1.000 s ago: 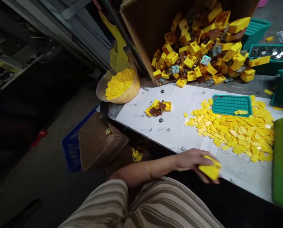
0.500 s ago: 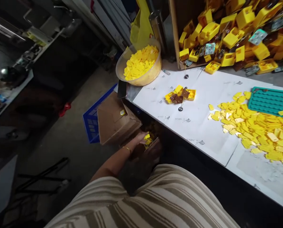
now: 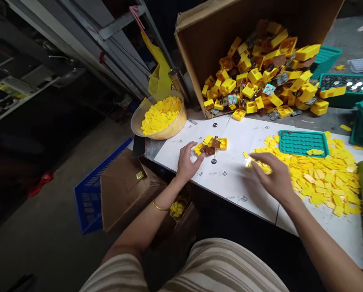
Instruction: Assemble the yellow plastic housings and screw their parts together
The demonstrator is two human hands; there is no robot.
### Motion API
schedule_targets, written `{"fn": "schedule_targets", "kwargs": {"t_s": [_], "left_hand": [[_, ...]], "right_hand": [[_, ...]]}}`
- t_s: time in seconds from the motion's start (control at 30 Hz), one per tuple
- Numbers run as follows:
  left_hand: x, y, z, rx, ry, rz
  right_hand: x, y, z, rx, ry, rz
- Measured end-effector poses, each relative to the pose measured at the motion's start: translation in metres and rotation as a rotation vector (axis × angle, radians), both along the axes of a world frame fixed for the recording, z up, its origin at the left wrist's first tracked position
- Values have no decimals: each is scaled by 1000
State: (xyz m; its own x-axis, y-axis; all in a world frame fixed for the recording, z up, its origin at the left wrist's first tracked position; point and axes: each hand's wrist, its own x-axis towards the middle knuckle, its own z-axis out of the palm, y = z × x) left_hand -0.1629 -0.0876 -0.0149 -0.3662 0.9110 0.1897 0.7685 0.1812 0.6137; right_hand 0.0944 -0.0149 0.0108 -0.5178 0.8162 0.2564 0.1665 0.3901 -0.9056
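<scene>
My left hand (image 3: pixel 187 163), a gold bangle at its wrist, is over the table's left edge. Its thumb and fingers are apart beside a small cluster of yellow plastic cases (image 3: pixel 222 143) with brown pieces (image 3: pixel 210 151) among them; whether a fingertip touches the nearest case I cannot tell. A round dark disc (image 3: pixel 213 161) on a thin wire lies just in front of the cluster. Further right, my right hand (image 3: pixel 274 176) is above the white tabletop, thumb and index finger spread, near the left side of a heap of flat yellow pieces (image 3: pixel 321 174). Nothing shows in its grasp.
A tipped carton (image 3: pixel 196 52) spills yellow cases at the back. A clear bowl (image 3: pixel 181 123) of yellow pieces stands at the back left. A teal ridged tray (image 3: pixel 303 142) lies in the heap. Below the table edge are a cardboard box (image 3: pixel 123 190) and blue crate (image 3: pixel 85 202).
My left hand has risen from the box of yellow parts below the table to the tabletop cluster. My right hand has come into view from the right. The camera view has shifted.
</scene>
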Motion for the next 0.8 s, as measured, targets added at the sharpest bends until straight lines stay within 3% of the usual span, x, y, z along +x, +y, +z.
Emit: {"fn": "schedule_targets", "kwargs": {"t_s": [0.13, 0.2, 0.27, 0.4, 0.53, 0.6, 0.7, 0.8], "left_hand": [[-14, 33, -7, -64, 49, -120], [-16, 37, -13, -93, 67, -158], [-17, 36, -16, -109, 85, -154], [-17, 34, -16, -118, 98, -72], [-15, 40, -15, -117, 87, -39], [-9, 40, -15, -109, 90, -8], [7, 31, -9, -6, 97, 55], [32, 13, 4, 90, -88, 12]], "right_hand": [[-64, 31, -13, 171, -413, 75], [-89, 42, -15, 222, -649, 109], [-100, 48, -16, 215, -735, 98], [-81, 46, -8, 174, -807, 48], [-43, 37, 14, 99, -860, -3], [-26, 31, 23, -5, -867, 40], [-8, 19, 24, -251, -704, 104], [-5, 6, 10, -453, -394, 6]]}}
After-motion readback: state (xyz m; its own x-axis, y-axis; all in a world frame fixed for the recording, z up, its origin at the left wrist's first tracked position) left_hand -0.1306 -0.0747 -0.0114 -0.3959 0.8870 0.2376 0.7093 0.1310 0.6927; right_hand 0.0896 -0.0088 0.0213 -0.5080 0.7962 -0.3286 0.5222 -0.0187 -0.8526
